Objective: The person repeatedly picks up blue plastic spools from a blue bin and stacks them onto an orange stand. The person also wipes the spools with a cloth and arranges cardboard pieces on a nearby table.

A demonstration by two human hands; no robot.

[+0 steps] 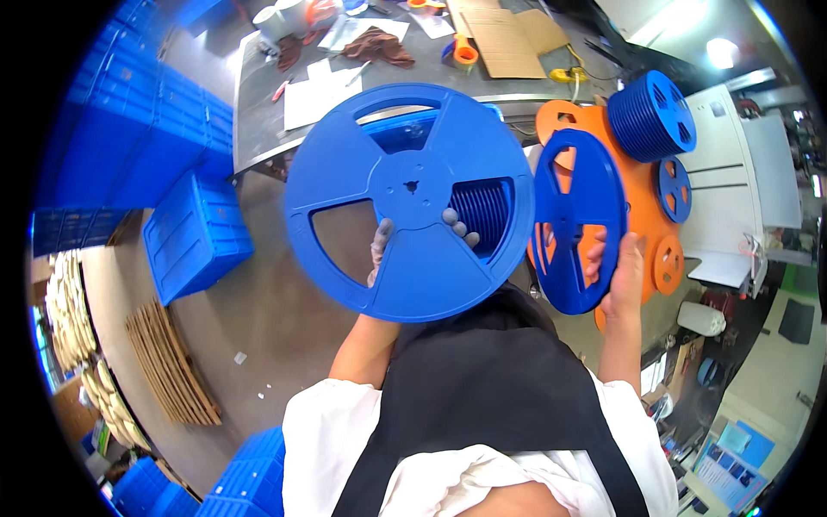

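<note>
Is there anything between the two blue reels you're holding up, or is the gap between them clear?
Nothing visible lies between them. The large blue reel in the left hand and the smaller blue reel in the right hand sit side by side, rims close, with only the orange reels behind.

Taking the grey metal table [258, 129] as the mark, flat brown cardboard pieces [504, 34] lie at its far right end, and white paper sheets [314, 90] lie near its middle. Blue plastic crates [194, 233] stand on the floor left of and below the table, with more stacked further left. Well to the right of the table and far below it, a blue-and-white printed sheet or screen [728, 470] shows, too small to tell which.
</note>
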